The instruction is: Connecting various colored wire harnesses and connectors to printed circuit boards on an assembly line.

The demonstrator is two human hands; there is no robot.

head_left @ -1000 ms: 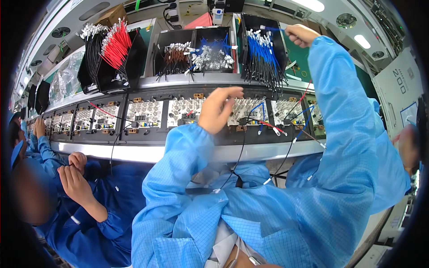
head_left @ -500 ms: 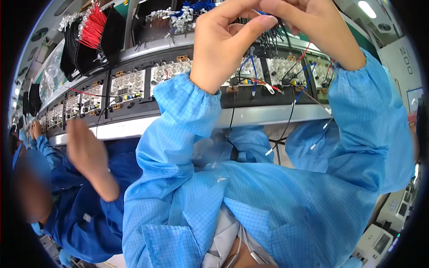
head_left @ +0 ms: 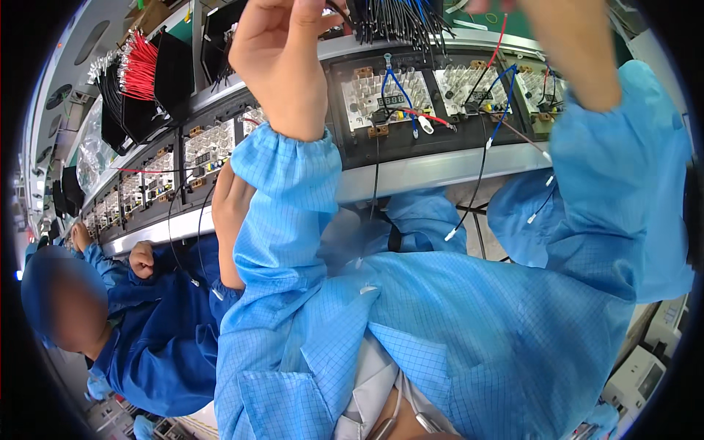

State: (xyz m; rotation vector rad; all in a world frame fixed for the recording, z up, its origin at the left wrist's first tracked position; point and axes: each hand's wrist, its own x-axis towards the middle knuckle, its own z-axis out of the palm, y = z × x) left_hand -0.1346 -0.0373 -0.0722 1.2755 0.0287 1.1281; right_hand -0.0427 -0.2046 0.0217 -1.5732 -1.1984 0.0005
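Note:
My left hand [head_left: 282, 66] is raised at the top of the view. Its fingers are bent together, partly cut off by the upper edge, with a black wire [head_left: 339, 12] at the fingertips. Beside it hangs a bundle of black wires [head_left: 400, 26], a few blue ones among them. My right hand [head_left: 576, 48] is smeared by motion at the upper right, its fingers mostly out of view. Below the hands, a circuit board [head_left: 389, 99] with a small digit display sits in a dark fixture, with blue, red and black wires attached. Another wired board [head_left: 477, 92] lies to its right.
A metal rail [head_left: 433, 169] runs along the line's near edge, with loose wire ends hanging over it. Black bins hold red wires [head_left: 139, 66] at the upper left. A co-worker in dark blue [head_left: 161, 345] sits close on my left, one forearm beside my left sleeve.
My hands, close together before, have moved apart: the left one leftward, the right one rightward. The view has shifted, uncovering the middle board. The co-worker's arm has moved nearer my left sleeve.

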